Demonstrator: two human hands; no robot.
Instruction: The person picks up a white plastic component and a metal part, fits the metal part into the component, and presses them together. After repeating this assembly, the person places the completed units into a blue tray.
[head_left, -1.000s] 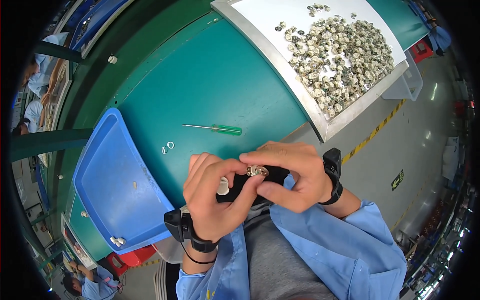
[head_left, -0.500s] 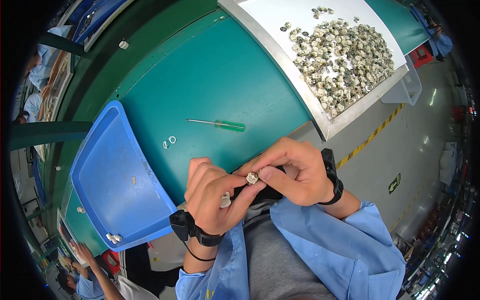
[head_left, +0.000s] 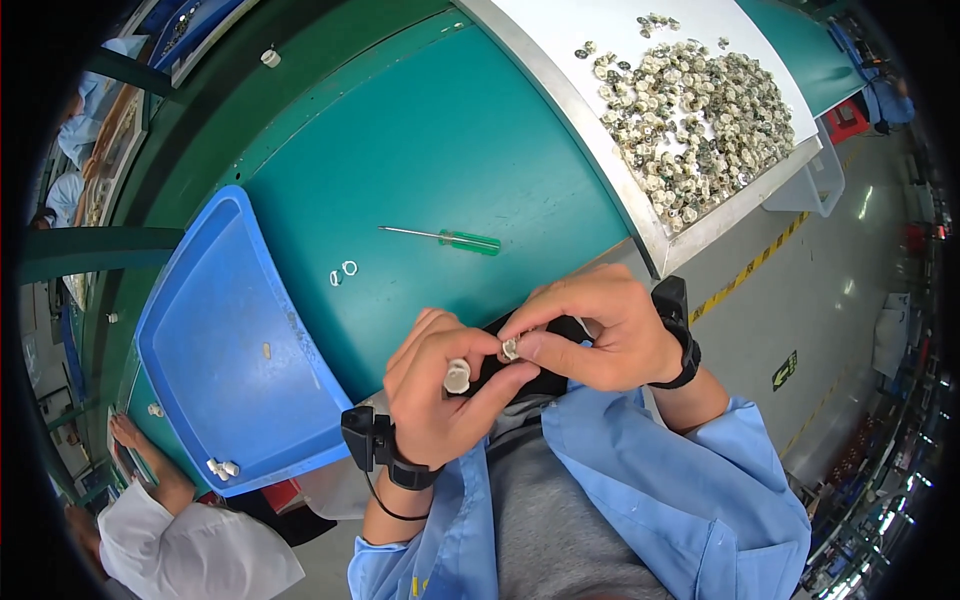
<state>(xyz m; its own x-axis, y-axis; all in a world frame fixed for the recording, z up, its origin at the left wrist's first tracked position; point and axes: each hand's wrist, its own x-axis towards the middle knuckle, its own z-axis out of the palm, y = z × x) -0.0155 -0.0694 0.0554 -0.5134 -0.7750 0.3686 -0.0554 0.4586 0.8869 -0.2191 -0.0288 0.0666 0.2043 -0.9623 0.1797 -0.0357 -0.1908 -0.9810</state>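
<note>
My right hand (head_left: 605, 335) pinches a small whitish plastic part (head_left: 510, 348) between thumb and forefinger. My left hand (head_left: 435, 385) is curled, with a white, round, cap-like plastic piece (head_left: 457, 376) held within its bent fingers. Its forefinger tip reaches the small part, while its thumb tip lies just below. Fingers hide much of both pieces. Both hands are over my lap at the bench's near edge. Beyond them, a screwdriver (head_left: 468, 242) with a green handle and two white rings (head_left: 343, 273) lie on the green bench top (head_left: 400, 150).
A blue tray (head_left: 325, 375) stands at left, holding a few white pieces (head_left: 223, 468). At far right, a metal-edged white tray (head_left: 655, 238) carries a large heap of small white and dark parts (head_left: 700, 120). Another person in a white sleeve (head_left: 200, 550) works at lower left.
My left fingers have loosened from the small part, leaving it in my right pinch. The cap-like piece in my left hand shows more. The other person's white sleeve has come in at lower left.
</note>
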